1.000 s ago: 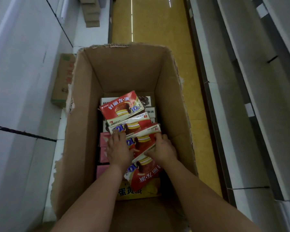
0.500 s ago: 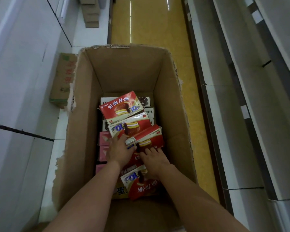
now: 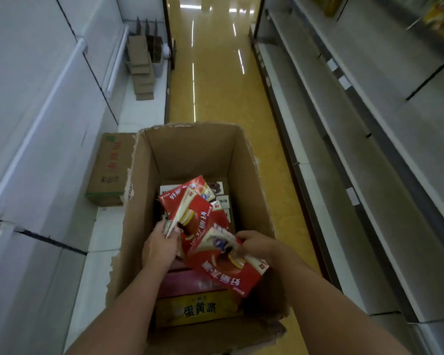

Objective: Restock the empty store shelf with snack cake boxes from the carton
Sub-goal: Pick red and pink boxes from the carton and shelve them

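I had both hands down in the tall open brown cardboard carton (image 3: 190,155). My left hand (image 3: 159,248) gripped a tilted red snack cake box (image 3: 187,216); my right hand (image 3: 256,245) curled its fingers round another red box (image 3: 226,270). A yellow box (image 3: 198,310) lay beneath. A closed brown carton (image 3: 110,167) sat on the low white ledge on the left; grey shelves (image 3: 369,149) lined the right of the glossy yellow floor (image 3: 215,85).
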A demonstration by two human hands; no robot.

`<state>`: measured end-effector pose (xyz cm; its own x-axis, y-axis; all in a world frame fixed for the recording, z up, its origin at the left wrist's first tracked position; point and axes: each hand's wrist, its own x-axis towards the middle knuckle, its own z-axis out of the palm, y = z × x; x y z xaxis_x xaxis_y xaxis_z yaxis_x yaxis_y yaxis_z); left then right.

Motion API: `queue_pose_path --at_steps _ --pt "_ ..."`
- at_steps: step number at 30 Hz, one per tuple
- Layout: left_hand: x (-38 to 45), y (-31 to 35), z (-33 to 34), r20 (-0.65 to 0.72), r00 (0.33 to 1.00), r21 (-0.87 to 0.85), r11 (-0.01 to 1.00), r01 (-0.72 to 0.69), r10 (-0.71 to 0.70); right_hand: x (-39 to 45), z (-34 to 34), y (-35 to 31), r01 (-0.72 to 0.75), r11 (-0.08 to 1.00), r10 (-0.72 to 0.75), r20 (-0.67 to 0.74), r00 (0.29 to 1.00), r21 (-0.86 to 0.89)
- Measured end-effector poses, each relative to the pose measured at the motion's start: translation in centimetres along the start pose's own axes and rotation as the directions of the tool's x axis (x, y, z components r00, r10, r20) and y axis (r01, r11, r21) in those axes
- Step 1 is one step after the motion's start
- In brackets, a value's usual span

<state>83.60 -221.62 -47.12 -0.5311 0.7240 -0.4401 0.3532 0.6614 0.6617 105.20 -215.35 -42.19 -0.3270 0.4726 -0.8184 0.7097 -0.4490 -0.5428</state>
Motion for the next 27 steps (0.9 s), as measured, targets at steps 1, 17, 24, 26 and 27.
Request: queue_pose_path --at_steps 1,17,24,26,27 --pt "-0.3 0.6 -0.9 -0.041 0.999 -0.053 0.999 0.005 -0.007 -1.0 -0.4 -0.4 0.02 0.987 -0.018 -0.015 1.0 0.162" --pt "-8.5 12.3 -2.0 0.522 0.853 -0.774 0.428 0.467 0.012 -7.8 2.3 -8.3 0.378 0.092 -0.027 -0.377 0.926 0.921" --pt "-9.5 12.3 -4.0 0.633 0.748 -0.714 0.521 0.467 0.198 -9.7 0.5 -7.7 0.475 0.18 -0.034 -0.477 0.878 0.862" --pt "-8.6 12.0 -5.0 0.626 0.743 -0.753 0.432 0.496 0.238 -10.9 -0.3 -7.5 0.479 0.214 -0.042 -0.482 0.875 0.851" --pt "-7.9 11.9 -5.6 0.611 0.756 -0.773 0.386 0.504 0.237 -11.5 -0.7 -7.2 0.479 0.238 -0.04 -0.484 0.874 0.845"
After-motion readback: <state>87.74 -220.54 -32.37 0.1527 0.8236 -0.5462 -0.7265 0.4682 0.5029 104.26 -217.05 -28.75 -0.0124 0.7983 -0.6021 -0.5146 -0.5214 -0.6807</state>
